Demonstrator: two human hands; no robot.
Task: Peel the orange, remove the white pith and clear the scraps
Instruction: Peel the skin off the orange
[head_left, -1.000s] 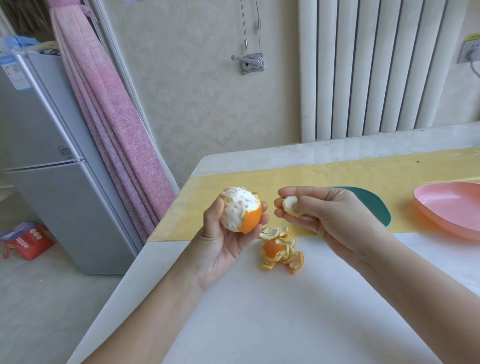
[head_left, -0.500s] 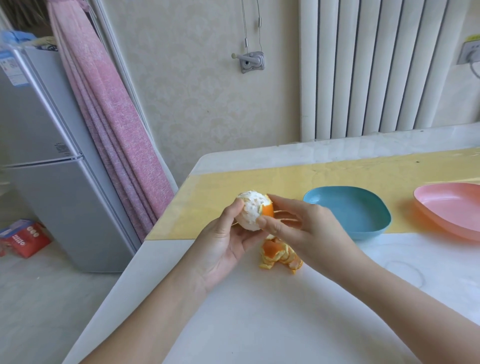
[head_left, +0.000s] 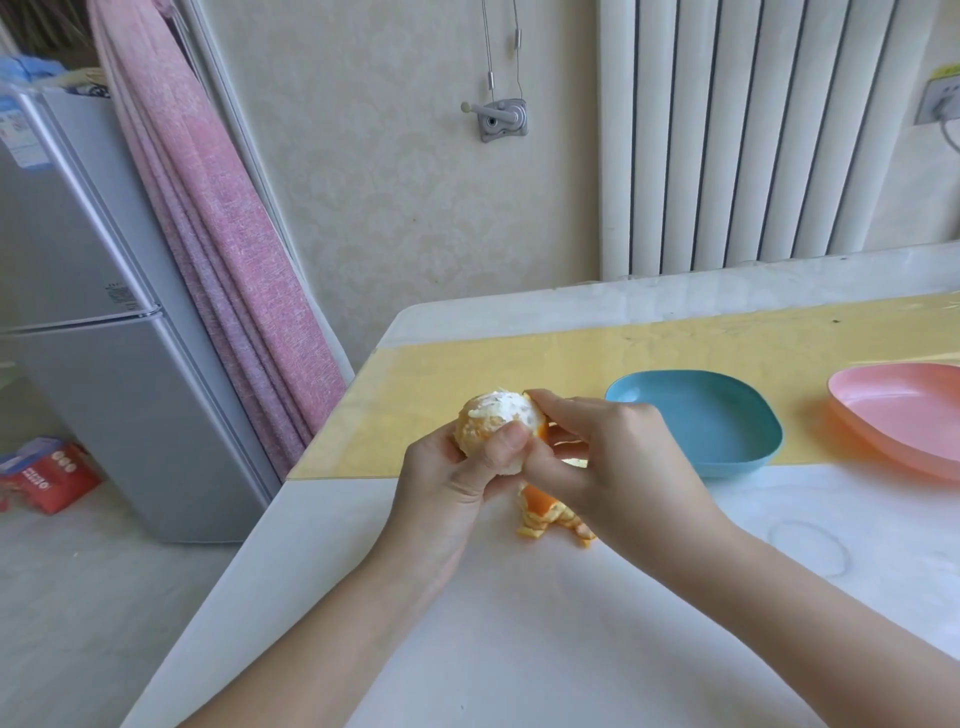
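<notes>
From my feed, the orange (head_left: 496, 423) is held up above the table (head_left: 467, 649) near the middle of the view, over the near edge of the yellow mat (head_left: 441, 395). My left hand (head_left: 457, 483) grips it from below, thumb curled across its front. Most of its surface shows white pith, with a strip of orange rind on its 3 o'clock side. My right hand (head_left: 613, 462) meets it there, index fingertip at the top of that strip and thumb lower down, pinching the fruit's edge. At 5 o'clock from the orange, a small peel pile (head_left: 545, 514) lies on the white tabletop, partly hidden under my right hand. A blue dish (head_left: 696, 421) sits on the mat at 3 o'clock, and a pink dish (head_left: 898, 410) lies beyond it at the frame edge. A grey fridge (head_left: 104, 338) stands at 9 o'clock.
</notes>
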